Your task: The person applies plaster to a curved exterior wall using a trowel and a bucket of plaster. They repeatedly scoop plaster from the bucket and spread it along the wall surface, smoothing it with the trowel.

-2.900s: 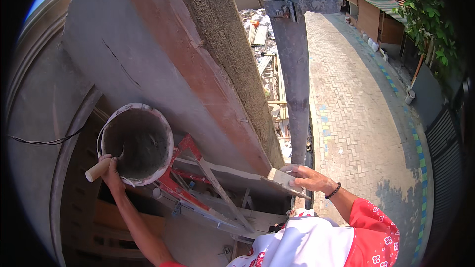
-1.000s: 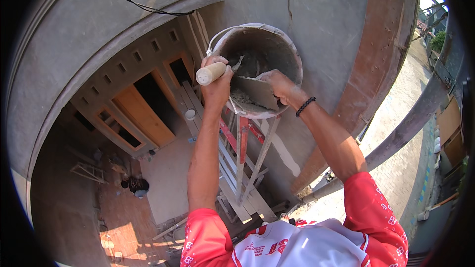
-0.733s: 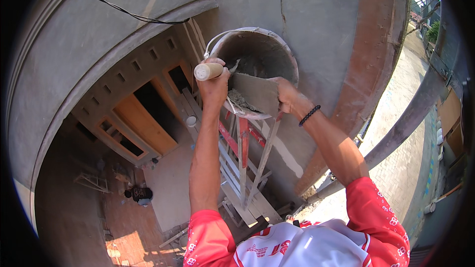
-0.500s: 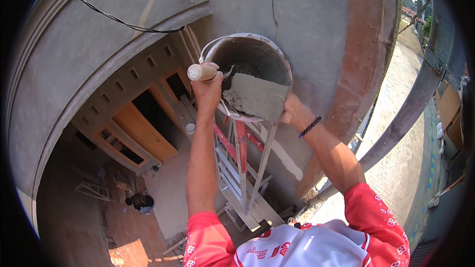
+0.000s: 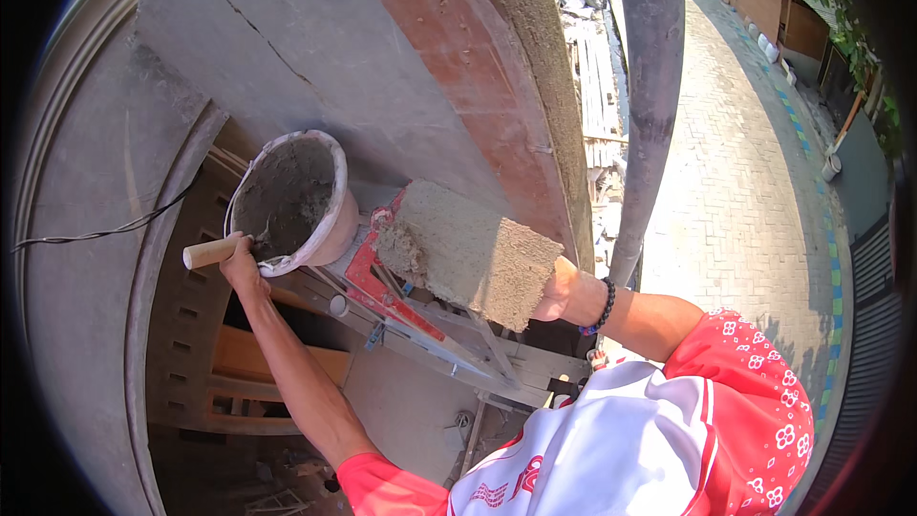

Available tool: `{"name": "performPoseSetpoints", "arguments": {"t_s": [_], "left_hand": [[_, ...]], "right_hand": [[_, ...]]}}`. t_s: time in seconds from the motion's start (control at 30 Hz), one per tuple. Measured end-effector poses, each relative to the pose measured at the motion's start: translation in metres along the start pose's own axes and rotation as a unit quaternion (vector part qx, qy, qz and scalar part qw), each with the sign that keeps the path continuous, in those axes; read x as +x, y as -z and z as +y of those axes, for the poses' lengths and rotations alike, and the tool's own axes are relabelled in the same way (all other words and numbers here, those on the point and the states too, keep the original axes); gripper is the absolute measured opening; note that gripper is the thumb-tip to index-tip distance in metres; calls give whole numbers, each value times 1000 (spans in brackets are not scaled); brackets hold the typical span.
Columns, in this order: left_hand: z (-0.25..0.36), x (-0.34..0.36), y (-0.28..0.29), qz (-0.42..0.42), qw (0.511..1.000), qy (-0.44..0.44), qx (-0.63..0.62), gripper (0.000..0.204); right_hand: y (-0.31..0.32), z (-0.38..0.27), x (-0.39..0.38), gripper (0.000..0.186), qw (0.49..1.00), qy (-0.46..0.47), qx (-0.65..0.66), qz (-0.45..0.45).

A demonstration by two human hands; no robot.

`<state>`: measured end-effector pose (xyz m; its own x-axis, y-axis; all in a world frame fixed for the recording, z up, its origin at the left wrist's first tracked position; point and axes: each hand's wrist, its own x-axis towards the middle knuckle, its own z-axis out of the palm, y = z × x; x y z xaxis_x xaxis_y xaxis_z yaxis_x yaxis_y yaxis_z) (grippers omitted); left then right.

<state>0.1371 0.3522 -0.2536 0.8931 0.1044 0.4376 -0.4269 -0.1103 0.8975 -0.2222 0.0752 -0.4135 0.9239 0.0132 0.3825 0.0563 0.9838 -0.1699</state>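
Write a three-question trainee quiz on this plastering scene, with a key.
1. True or false: the bucket holds grey mortar.
2. Which hand grips the wooden handle? A) left hand B) right hand
3. Fill in: the mortar-coated board is held out by the ____ hand.

Key: 1 true; 2 A; 3 right.

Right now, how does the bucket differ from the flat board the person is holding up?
The bucket is round, deep and pale-walled; the board is flat and rectangular. The bucket sits on the red ladder top, while the board is held up by the right hand. The left hand, gripping a wooden handle, is at the bucket's rim. Both carry grey mortar.
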Motion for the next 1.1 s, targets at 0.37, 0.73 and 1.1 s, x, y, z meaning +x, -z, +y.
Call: {"name": "performPoseSetpoints", "arguments": {"t_s": [0.37,0.73,1.1], "left_hand": [[-40,62,-13,-84,990,105,-39,28],[-50,91,9,-123,986,113,-29,36],[-42,87,16,-150,976,148,-58,35]], "right_hand": [[63,-8,-214,38,934,161,18,318],[205,-9,-224,45,902,285,19,325],[279,11,-223,38,891,309,66,325]]}}
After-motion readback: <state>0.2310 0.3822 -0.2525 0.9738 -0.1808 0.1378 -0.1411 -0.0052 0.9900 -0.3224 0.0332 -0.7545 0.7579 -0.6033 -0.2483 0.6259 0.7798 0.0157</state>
